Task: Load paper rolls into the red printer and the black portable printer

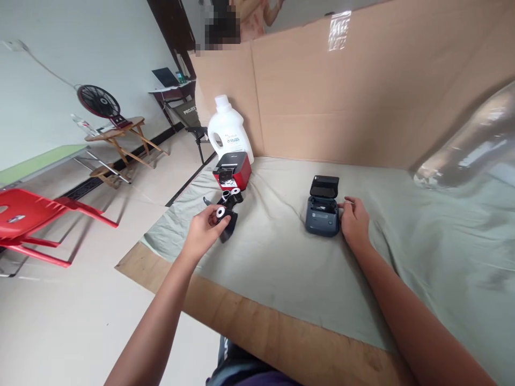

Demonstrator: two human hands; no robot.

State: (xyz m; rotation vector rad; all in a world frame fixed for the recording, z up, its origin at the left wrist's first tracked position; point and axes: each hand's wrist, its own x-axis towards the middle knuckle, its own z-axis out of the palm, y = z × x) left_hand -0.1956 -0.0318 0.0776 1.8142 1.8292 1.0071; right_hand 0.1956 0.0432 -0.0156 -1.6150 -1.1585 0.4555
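Observation:
My left hand (207, 228) pinches a roll of black tape (229, 228) with a white core, a loose dark end hanging down from it. Just beyond that hand, several more small black rolls (231, 197) with white cores lie on the cloth. On the right stands a dark blue portable label printer (322, 222), its lid (324, 186) raised and its inner bay exposed. My right hand (354, 221) is against the printer's right side, with curled fingers at its edge; the fingertips are partly hidden.
A red and black printer (237, 170) stands behind the rolls, before a white jug (229, 126). Grey-green cloth (277, 262) covers the wooden board (257, 321). Cardboard (330, 96) walls the back; a clear plastic-wrapped item (470, 145) lies right. A person (255, 19) is beyond.

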